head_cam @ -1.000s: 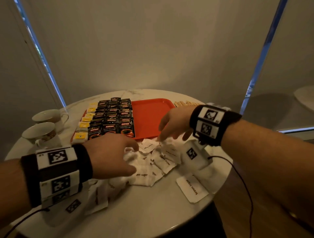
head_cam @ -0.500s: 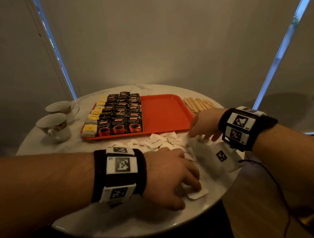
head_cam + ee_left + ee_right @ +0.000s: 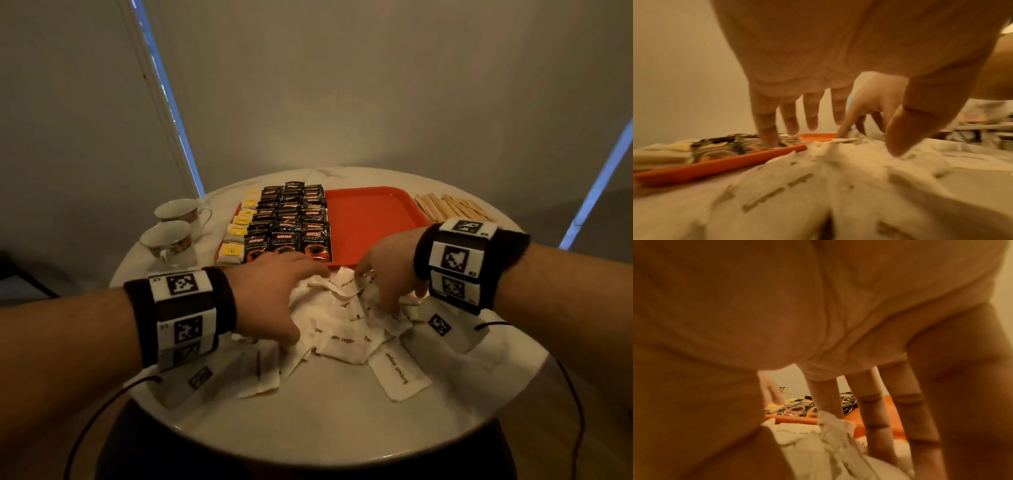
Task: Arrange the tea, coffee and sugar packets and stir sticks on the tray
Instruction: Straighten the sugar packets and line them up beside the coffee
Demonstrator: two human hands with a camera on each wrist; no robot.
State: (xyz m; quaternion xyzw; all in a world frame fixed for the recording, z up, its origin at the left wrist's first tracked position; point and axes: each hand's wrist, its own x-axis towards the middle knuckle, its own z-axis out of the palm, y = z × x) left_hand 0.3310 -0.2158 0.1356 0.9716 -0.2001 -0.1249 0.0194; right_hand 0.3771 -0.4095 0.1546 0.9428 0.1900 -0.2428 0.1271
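A loose pile of white brown-sugar packets [image 3: 342,322] lies on the round table just in front of the red tray [image 3: 373,219]. My left hand [image 3: 284,294] rests on the pile's left side, fingers [image 3: 766,128] straight and spread, thumb on the paper. My right hand [image 3: 387,281] touches the pile's right side with straight fingers [image 3: 875,418] pointing down into the packets [image 3: 828,443]. Neither hand holds a packet. Black coffee packets [image 3: 291,222] and yellow tea packets [image 3: 236,233] fill the tray's left half; its right half is bare. Wooden stir sticks [image 3: 452,207] lie right of the tray.
Two teacups [image 3: 168,240] stand left of the tray. One sugar packet [image 3: 399,373] lies alone near the front right, another [image 3: 258,371] near the front left. The table's [image 3: 325,428] rounded edge runs close behind my wrists. Cables hang from both wristbands.
My left hand left the lone packet at the front right and moved back onto the pile. My right hand shifted left from near the stir sticks onto the pile.
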